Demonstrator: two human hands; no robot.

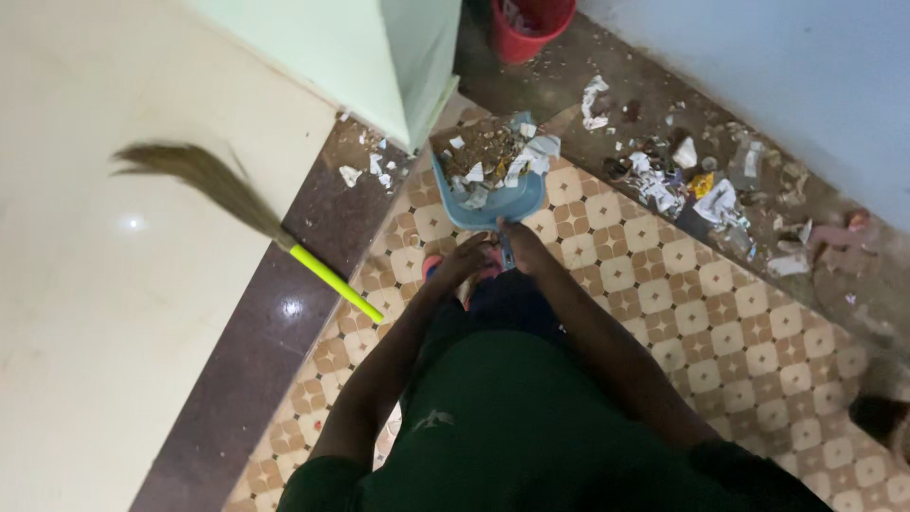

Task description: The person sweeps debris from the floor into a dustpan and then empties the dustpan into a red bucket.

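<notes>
Both hands, left and right, close around the handle of the blue dustpan, which sits full of scraps on the patterned floor. Lifting it calls for a level carry. The broom lies left, untouched.

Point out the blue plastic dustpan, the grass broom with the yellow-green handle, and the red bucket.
Blue plastic dustpan (512,201): head view, bare rear wall of the pan.
Grass broom with yellow-green handle (334,281): head view, middle of the handle.
Red bucket (523,40): head view, front wall.
</notes>
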